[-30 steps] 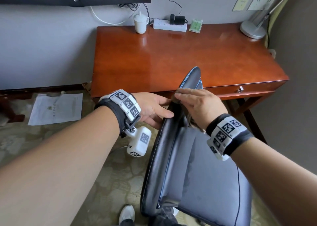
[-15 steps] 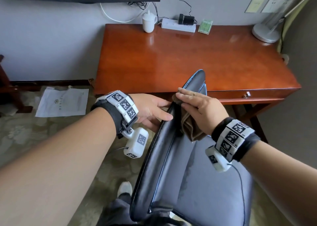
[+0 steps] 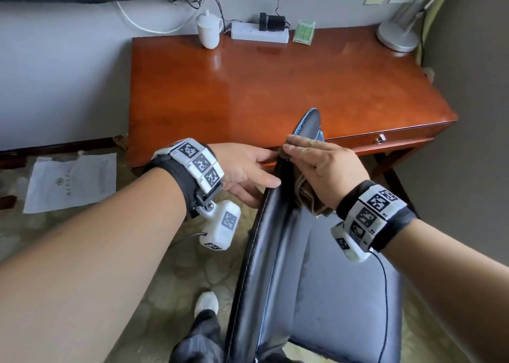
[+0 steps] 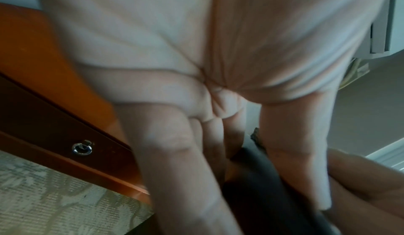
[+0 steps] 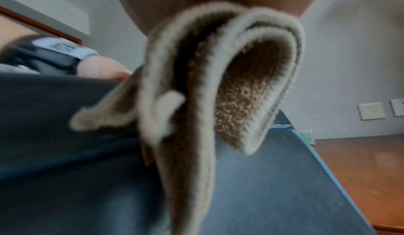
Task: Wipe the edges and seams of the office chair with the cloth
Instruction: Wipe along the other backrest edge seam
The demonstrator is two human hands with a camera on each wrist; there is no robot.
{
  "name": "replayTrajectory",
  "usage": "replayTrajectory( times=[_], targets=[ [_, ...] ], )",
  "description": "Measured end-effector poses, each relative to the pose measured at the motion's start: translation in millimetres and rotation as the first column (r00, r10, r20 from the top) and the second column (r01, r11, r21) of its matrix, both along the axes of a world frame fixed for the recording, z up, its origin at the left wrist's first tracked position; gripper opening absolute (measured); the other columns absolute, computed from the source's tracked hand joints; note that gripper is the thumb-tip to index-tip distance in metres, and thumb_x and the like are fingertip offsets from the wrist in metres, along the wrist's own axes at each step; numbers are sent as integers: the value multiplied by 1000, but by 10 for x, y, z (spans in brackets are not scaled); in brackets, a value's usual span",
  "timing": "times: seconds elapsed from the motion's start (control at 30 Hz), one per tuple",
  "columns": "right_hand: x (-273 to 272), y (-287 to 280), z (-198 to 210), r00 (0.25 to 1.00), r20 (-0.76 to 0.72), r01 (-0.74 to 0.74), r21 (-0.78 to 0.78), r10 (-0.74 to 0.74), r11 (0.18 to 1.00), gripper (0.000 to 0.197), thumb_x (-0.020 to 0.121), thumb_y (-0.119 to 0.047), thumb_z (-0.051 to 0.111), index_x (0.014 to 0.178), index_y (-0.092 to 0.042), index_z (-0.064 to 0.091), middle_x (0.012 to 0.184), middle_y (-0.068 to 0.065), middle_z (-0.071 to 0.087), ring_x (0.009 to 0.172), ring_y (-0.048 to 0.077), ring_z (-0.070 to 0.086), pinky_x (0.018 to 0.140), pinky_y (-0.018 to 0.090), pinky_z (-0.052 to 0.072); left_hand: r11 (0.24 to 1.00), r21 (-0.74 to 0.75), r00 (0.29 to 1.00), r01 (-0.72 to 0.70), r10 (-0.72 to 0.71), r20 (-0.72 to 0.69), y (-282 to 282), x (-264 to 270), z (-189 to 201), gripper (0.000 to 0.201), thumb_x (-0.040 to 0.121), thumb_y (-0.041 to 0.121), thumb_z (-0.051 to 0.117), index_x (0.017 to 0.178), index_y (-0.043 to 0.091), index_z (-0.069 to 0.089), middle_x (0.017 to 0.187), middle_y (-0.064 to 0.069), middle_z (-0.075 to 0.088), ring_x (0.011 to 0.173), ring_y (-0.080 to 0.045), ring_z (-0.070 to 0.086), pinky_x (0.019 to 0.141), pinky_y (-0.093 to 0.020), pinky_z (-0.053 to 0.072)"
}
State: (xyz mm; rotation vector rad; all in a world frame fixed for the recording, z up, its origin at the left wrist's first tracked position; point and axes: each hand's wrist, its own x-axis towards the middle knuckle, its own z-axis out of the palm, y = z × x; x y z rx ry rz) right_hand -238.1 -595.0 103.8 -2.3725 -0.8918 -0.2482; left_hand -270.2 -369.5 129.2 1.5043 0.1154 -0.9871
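Observation:
The black leather office chair stands edge-on to me, its stitched backrest rim running toward the desk. My left hand grips that rim from the left, thumb on the front and fingers behind; the left wrist view shows the left hand on the dark rim. My right hand holds a folded brown cloth against the rim just past the left thumb. In the right wrist view the cloth hangs from the palm over the chair's leather.
A red-brown wooden desk with a drawer knob stands right behind the chair. On it are a white cup, a power strip and a lamp base. A paper bag lies on the carpet at left.
Both hands stay at about the same spot on the rim. More of the cloth now hangs out below my right palm. My view has shifted a little.

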Motion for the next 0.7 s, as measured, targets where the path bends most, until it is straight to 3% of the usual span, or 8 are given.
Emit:
replayTrajectory(
  times=[0.13, 0.27, 0.4, 0.5, 0.6, 0.7],
  targets=[
    [20, -48, 27, 991, 63, -113, -65, 117, 991, 22, 97, -19, 69, 117, -23, 78, 127, -6, 71, 107, 13, 72, 92, 27, 57, 1000, 26, 1000, 10, -9, -23, -39, 95, -12, 48, 99, 12, 71, 140, 30, 56, 119, -2, 78, 115, -34, 73, 81, -40, 64],
    [221, 9, 33, 1000, -19, 20, -38, -20, 999, 22, 99, -22, 66, 118, -25, 78, 130, -9, 69, 113, 7, 69, 100, 33, 55, 999, 39, 999, 37, -36, -32, -20, 179, -5, 49, 101, 14, 68, 144, 31, 53, 114, 2, 79, 114, -33, 73, 81, -38, 64],
    [39, -16, 103, 993, 3, -114, -86, 115, 990, 23, 100, -21, 64, 118, -22, 78, 129, -8, 70, 114, 5, 67, 100, 23, 52, 998, 60, 1000, -19, 18, 26, -96, 330, 15, 27, 101, 13, 68, 127, 16, 67, 94, 3, 80, 90, -24, 77, 78, -36, 63],
    [331, -68, 219, 997, -42, -76, -192, 69, 978, 24, 101, -23, 64, 121, -27, 76, 130, -11, 69, 117, 5, 66, 105, 24, 49, 998, 63, 1000, 11, -12, 14, -129, 392, 42, 26, 100, 11, 68, 126, 17, 68, 104, -3, 80, 89, -19, 78, 72, -28, 63],
    [517, -58, 202, 994, -61, 78, -154, -88, 985, 24, 101, -23, 63, 120, -26, 77, 131, -11, 69, 120, 7, 64, 109, 20, 43, 998, 54, 999, 45, -45, -3, -113, 414, 31, 33, 102, 12, 66, 133, 20, 66, 119, -4, 78, 103, -19, 77, 82, -32, 64],
    [307, -33, 140, 998, -57, -1, -128, -6, 992, 24, 100, -22, 64, 120, -23, 77, 131, -8, 69, 119, 7, 65, 106, 25, 48, 998, 64, 1000, 20, -19, -18, -108, 436, 6, 35, 101, 13, 67, 136, 19, 65, 118, -5, 78, 114, -28, 74, 85, -35, 64]
  ],
)
